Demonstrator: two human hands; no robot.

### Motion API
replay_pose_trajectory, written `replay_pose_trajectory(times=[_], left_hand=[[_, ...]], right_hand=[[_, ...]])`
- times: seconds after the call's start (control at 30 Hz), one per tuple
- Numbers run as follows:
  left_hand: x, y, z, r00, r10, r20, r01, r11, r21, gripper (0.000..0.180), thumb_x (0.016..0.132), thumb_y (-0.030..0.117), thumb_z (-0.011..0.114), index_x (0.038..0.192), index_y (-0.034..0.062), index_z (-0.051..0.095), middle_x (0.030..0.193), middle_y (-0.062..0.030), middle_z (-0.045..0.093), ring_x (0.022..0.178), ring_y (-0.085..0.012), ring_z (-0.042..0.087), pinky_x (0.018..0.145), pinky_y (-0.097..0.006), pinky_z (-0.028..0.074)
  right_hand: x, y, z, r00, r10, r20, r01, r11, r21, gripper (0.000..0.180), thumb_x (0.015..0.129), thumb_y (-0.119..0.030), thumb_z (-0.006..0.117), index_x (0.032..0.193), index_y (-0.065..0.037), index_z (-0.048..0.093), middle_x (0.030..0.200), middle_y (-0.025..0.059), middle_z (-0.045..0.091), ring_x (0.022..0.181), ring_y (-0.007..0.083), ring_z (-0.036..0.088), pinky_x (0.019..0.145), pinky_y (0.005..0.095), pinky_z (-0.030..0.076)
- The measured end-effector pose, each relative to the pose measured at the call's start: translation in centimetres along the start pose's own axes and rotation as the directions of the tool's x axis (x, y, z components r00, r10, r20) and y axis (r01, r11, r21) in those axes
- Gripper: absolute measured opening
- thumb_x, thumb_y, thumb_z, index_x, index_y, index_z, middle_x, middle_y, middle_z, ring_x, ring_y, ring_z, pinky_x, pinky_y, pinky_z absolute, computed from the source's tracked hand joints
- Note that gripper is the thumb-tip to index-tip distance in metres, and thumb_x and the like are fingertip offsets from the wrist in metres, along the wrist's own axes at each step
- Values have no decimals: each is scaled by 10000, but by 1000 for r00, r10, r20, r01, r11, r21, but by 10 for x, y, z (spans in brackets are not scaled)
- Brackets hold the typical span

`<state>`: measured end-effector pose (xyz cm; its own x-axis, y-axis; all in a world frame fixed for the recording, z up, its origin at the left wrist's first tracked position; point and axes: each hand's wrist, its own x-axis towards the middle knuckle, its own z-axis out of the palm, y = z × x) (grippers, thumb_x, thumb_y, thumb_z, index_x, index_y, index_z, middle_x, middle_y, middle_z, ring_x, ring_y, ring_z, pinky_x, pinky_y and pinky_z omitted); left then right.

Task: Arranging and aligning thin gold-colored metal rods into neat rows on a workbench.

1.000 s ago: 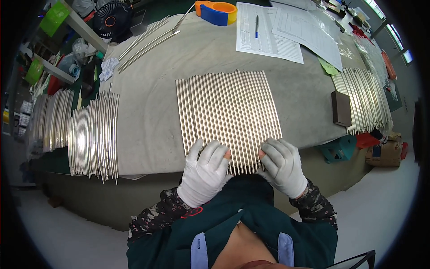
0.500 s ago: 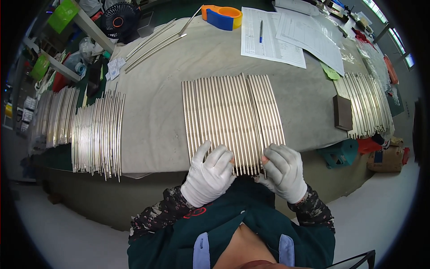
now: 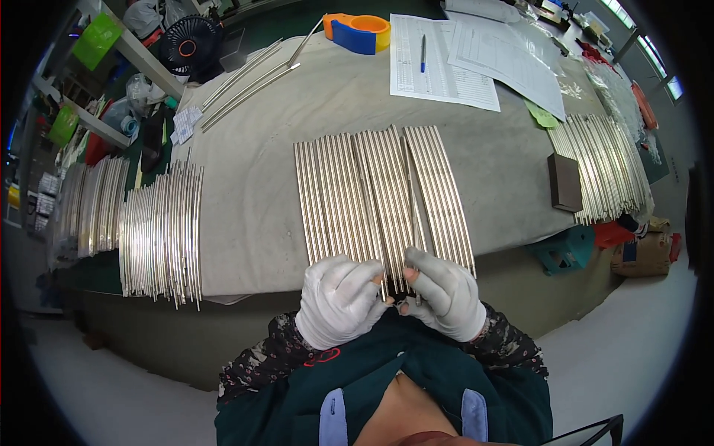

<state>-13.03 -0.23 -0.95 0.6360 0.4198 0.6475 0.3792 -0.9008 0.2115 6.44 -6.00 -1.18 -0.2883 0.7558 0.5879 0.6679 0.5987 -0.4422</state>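
A row of slim, shiny metal rods (image 3: 327, 201) lies side by side on the grey cloth, near ends at the table's front edge. Narrow gaps split the row into several groups. My left hand (image 3: 338, 301), in a white glove with bare fingertips, is closed on rod ends at the middle of the row. Gloved the same way, my right hand (image 3: 448, 299) pinches the near end of a rod (image 3: 413, 201) that lies slightly askew beside the right-hand group (image 3: 439, 193). The fingers partly hide the rod ends, so how many each hand holds is unclear.
More rods are bundled at the left (image 3: 163, 238) and right (image 3: 602, 171), with a dark block (image 3: 565, 183) against the right bundle. Loose rods (image 3: 245, 97), a tape dispenser (image 3: 357, 33), papers (image 3: 445, 63) with a pen (image 3: 423, 53) and a small fan (image 3: 190, 46) lie farther back.
Gaps have opened between groups in the row. My right hand has moved left, towards my left hand, and both sit slightly nearer my body.
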Motion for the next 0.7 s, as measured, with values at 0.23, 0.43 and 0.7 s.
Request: replay_pose_trajectory(times=[0.23,0.43,0.7], left_hand=[[-20,-3,3,996,-81,22,84,986,-147,457,699,155,719,1125,70,577,806,-48,538,595,-214,516,514,-352,398],[-17,-4,5,997,-80,21,83,956,-280,324,724,107,695,1005,67,538,853,-73,572,617,-247,555,525,-351,417],[6,8,-11,599,-670,439,633,61,-771,313,904,206,558,1078,-26,439,1076,-170,566,814,-154,606,646,-243,493]], right_hand=[[14,-16,17,999,16,-35,-9,981,193,570,729,-97,690,1238,-14,449,1117,169,543,863,307,603,682,343,513],[17,-18,22,993,68,94,-72,996,49,505,732,-58,637,1220,-20,510,940,67,573,789,235,571,678,313,494],[12,-14,24,993,10,-121,-9,1000,11,570,673,-93,722,1209,-96,528,746,41,553,545,207,507,451,328,408]])
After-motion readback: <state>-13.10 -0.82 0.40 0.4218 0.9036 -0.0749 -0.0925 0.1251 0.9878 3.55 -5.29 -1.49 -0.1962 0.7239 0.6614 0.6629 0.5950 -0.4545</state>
